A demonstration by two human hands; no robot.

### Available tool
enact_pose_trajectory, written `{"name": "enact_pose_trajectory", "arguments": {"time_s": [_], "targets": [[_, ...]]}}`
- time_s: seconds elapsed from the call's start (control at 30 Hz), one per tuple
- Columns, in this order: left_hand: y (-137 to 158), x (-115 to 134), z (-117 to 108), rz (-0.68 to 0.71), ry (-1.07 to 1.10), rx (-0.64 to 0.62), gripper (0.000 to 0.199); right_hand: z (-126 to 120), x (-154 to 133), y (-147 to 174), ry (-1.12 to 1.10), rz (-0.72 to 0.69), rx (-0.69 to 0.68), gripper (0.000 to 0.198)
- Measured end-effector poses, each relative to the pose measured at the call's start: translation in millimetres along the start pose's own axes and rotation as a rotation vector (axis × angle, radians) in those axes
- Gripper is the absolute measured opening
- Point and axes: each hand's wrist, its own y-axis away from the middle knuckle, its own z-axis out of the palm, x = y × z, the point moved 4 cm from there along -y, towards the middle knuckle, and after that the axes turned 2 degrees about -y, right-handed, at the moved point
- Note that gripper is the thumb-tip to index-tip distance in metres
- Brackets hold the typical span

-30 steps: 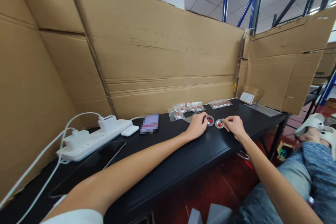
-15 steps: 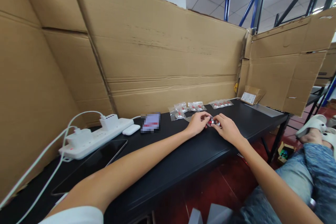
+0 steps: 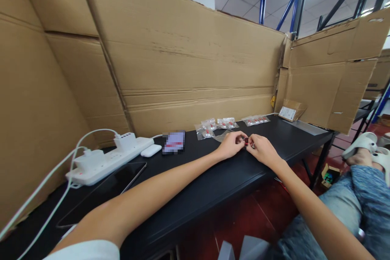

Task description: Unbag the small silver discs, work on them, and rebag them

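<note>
The left hand (image 3: 230, 146) and right hand (image 3: 261, 149), fingers pinched narrow, meet right of centre in the frame, over the black tabletop (image 3: 195, 187); above lie clear packets (image 3: 227, 123); between their fingertips they hold small red-marked pieces (image 3: 246, 142).

Over the black bench (image 3: 195, 189), the person's left hand (image 3: 232, 144) and right hand (image 3: 261, 148) pinch a small red piece (image 3: 246, 141) between them, with clear packets (image 3: 207, 133) lying along the back edge and a cardboard parcel (image 3: 293, 110) near the back right corner.
</note>
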Motion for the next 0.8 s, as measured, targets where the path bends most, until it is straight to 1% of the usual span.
{"name": "enact_pose_trajectory", "arguments": {"time_s": [0.07,0.13,0.27,0.37,0.47,0.53,0.57,0.63,0.7,0.77,0.8], "targets": [[0,-1,-2,-0.020,-0.064,0.046,0.021,-1,2,1,-0.064,0.006,0.037,0.006],[0,-4,-4,-0.057,-0.102,0.077,0.019,-3,8,1,-0.125,0.038,0.118,0.004],[-1,-12,-6,-0.138,-0.166,0.100,0.017,-9,26,2,-0.181,0.178,0.309,0.002],[0,-16,-5,-0.156,-0.232,0.069,0.019,-10,44,3,-0.107,0.314,0.396,0.006],[1,-16,-2,-0.101,-0.352,0.028,0.019,-8,66,5,-0.055,0.534,0.396,0.011],[2,-14,0,-0.066,-0.424,0.002,0.018,-3,77,6,-0.069,0.632,0.316,0.013],[3,-13,1,-0.056,-0.450,-0.006,0.017,-1,81,6,-0.074,0.657,0.274,0.014],[4,-10,1,-0.039,-0.483,0.004,0.018,1,83,5,-0.062,0.660,0.227,0.013],[7,-2,1,0.014,-0.502,0.030,0.020,-2,78,4,-0.026,0.620,0.258,0.014],[9,8,2,0.126,-0.511,0.025,0.024,-6,70,2,-0.014,0.513,0.295,0.017],[10,13,4,0.193,-0.513,0.001,0.026,-6,64,0,-0.021,0.437,0.283,0.019]]}}
